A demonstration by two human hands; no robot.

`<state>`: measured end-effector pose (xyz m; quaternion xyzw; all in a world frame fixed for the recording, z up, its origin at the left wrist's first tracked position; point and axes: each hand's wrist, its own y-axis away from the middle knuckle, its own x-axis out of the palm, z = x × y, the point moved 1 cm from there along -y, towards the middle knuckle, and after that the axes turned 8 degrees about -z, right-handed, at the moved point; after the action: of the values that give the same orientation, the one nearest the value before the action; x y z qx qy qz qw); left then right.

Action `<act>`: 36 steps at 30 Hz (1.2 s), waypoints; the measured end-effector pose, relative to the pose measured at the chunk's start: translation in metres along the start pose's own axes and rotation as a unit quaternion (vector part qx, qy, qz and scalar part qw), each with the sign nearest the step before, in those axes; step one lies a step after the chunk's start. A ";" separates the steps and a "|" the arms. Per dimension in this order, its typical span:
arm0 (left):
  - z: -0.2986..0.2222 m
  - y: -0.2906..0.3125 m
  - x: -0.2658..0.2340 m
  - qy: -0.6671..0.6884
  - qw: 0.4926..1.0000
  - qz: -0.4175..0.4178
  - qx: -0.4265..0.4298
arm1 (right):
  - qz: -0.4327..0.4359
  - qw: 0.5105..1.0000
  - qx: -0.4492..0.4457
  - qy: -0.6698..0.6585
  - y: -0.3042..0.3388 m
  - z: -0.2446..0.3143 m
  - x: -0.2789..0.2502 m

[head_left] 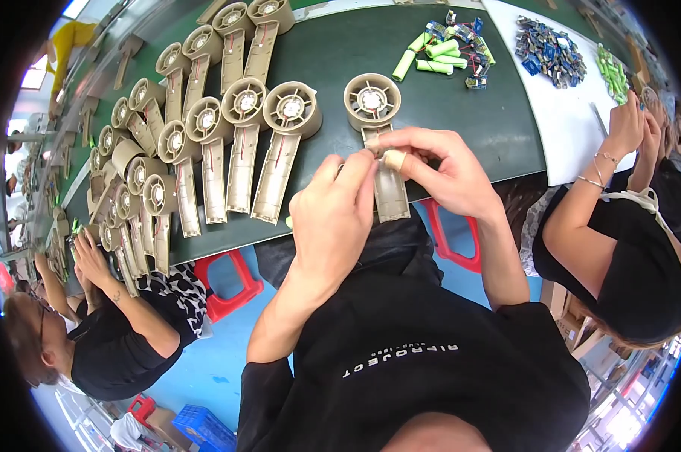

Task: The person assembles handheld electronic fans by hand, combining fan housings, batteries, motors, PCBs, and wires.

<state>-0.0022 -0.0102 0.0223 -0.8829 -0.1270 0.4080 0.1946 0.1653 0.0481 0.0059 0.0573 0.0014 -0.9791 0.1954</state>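
Beige handheld-fan half-shell (pixel 378 135), centre frame on green table (pixel 446 113); handle pinched between left hand (pixel 333 218) and right hand (pixel 438 169) fingertips.

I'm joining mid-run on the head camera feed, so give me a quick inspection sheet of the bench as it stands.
Surface: dark green bench mat, white sheet at right.
Job's things: beige fan shell under both hands, handle toward the person.
Clutter: rows of matching fan shells at left; green battery cells; small blue parts.
Grips: left hand and right hand pinch at the shell's handle; a fingertip is taped.
Cables: thin red wires inside the shells at left.
Surroundings: co-workers at each side; red stools, blue floor.
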 end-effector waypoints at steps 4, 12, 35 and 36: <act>0.006 -0.002 -0.003 -0.038 0.998 -0.025 0.041 | -0.018 0.989 -0.113 0.096 -0.006 0.000 0.006; 0.012 -0.013 -0.011 0.037 0.999 0.015 -0.003 | -0.086 0.939 -0.284 0.175 -0.015 -0.003 0.017; 0.027 -0.002 0.009 0.145 0.987 -0.058 0.036 | -0.142 0.958 -0.227 0.104 -0.015 -0.009 0.023; 0.025 -0.003 0.007 0.151 0.986 -0.050 0.048 | -0.129 0.961 -0.218 0.108 -0.015 -0.008 0.021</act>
<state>-0.0172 0.0015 0.0039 -0.9165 -0.1205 0.2651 0.2744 0.1408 0.0543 -0.0043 0.1184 0.2434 -0.9599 0.0734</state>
